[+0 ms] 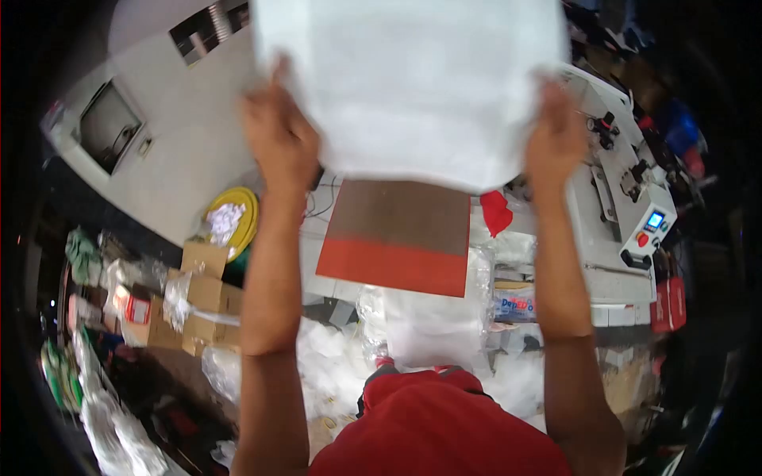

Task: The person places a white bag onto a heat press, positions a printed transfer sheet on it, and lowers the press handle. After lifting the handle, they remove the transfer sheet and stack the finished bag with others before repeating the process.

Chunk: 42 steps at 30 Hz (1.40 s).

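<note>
Looked down on a white worktable point(313, 270) in a cluttered room, with cardboard boxes point(213, 297) at eight o'clock, a yellow-rimmed bin point(252, 216) of crumpled white scraps point(225, 222) at nine and a machine with a lit control panel point(651, 222) at three. Held a white sheet point(421, 95) aloft at twelve o'clock, gripping opposite side edges with left hand point(282, 135) at eleven and right hand point(556, 135) at one, set wide apart. Could not tell exact finger placement through the blur. Saw below the sheet, near centre, a brown-and-orange panel point(397, 238), with a red cloth point(496, 213) just beside at two.
</note>
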### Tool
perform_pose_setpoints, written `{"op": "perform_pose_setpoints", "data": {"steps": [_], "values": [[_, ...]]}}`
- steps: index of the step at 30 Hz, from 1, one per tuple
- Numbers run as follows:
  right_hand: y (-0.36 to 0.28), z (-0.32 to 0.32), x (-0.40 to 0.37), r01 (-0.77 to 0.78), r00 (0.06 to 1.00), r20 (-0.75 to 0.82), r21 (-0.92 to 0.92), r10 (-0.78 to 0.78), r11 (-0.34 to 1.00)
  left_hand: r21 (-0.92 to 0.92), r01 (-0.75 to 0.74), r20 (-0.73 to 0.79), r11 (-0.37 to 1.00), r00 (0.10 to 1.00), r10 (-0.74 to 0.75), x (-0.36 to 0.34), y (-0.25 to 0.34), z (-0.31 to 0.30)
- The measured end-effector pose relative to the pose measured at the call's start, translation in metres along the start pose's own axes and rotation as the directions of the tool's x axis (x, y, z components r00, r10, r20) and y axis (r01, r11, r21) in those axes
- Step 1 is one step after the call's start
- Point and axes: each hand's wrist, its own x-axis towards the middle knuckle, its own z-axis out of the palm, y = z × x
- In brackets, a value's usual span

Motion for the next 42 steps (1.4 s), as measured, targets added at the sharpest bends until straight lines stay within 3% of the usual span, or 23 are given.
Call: {"op": "perform_pose_setpoints", "data": {"steps": [1,2,3,4,5,7,8,10,14,16,26,28,35,36,38,39,40,41,42], "values": [[0.036,0.023,-0.054,-0.130,0.985,0.099,-0.100,0.140,0.986,-0.018,0.064,0.111,0.998,0.992,-0.061,-0.059,-0.024,0.041],[0.063,0.036,-0.114,-0.138,0.939,0.276,-0.244,0.205,0.960,0.080,0.285,0.435,0.955,0.852,-0.291,-0.124,-0.029,0.061],[0.092,0.044,-0.184,-0.400,0.741,0.451,-0.301,0.498,0.866,0.117,0.341,0.564,0.933,0.750,-0.345,-0.201,-0.036,0.081],[0.125,0.042,-0.258,-0.380,0.633,0.562,-0.373,0.532,0.846,0.242,0.459,0.803,0.854,0.399,-0.442,-0.261,-0.039,0.081],[0.123,0.034,-0.306,-0.270,0.534,0.589,-0.561,0.606,0.783,0.253,0.404,0.864,0.879,0.315,-0.394,-0.314,-0.042,0.079],[0.104,0.026,-0.340,-0.214,0.637,0.555,-0.539,0.534,0.815,0.334,0.447,0.874,0.830,0.184,-0.450,-0.326,-0.023,0.053],[0.103,0.030,-0.337,-0.215,0.636,0.549,-0.549,0.542,0.808,0.325,0.448,0.880,0.833,0.181,-0.440,-0.330,-0.028,0.057],[0.088,0.024,-0.335,-0.209,0.694,0.472,-0.590,0.543,0.780,0.182,0.561,0.786,0.807,0.410,-0.462,-0.344,-0.033,0.054],[0.077,0.028,-0.332,-0.216,0.741,0.438,-0.563,0.510,0.798,0.098,0.650,0.754,0.753,0.445,-0.483,-0.355,-0.043,0.054],[0.076,0.035,-0.332,-0.423,0.654,0.326,-0.590,0.682,0.688,-0.001,0.658,0.720,0.753,0.523,-0.456,-0.356,-0.046,0.054],[0.075,0.030,-0.338,-0.436,0.697,0.316,-0.526,0.644,0.730,0.023,0.715,0.729,0.698,0.466,-0.502,-0.355,-0.047,0.050],[0.074,0.030,-0.338,-0.436,0.702,0.322,-0.511,0.635,0.741,-0.018,0.633,0.688,0.774,0.570,-0.449,-0.356,-0.049,0.052],[0.081,0.028,-0.342,-0.426,0.697,0.334,-0.519,0.634,0.741,0.027,0.659,0.723,0.752,0.507,-0.469,-0.349,-0.044,0.048],[0.090,0.030,-0.351,-0.464,0.699,0.339,-0.455,0.629,0.760,0.059,0.668,0.728,0.742,0.480,-0.490,-0.349,-0.045,0.048],[0.085,0.022,-0.347,-0.584,0.679,0.274,-0.359,0.681,0.728,0.079,0.744,0.769,0.664,0.378,-0.516,-0.356,-0.044,0.050],[0.071,0.019,-0.328,-0.658,0.654,0.209,-0.315,0.727,0.683,0.104,0.718,0.770,0.688,0.379,-0.513,-0.367,-0.051,0.050],[0.071,0.004,-0.322,-0.716,0.599,0.174,-0.321,0.782,0.620,0.229,0.706,0.806,0.671,0.248,-0.537,-0.337,-0.045,0.039],[0.075,-0.015,-0.322,-0.769,0.538,0.143,-0.318,0.830,0.554,0.237,0.620,0.790,0.748,0.326,-0.520,-0.348,-0.057,0.032],[0.088,-0.042,-0.337,-0.742,0.598,0.093,-0.311,0.796,0.594,0.233,0.701,0.751,0.674,0.310,-0.582,-0.358,-0.070,0.022]]}}
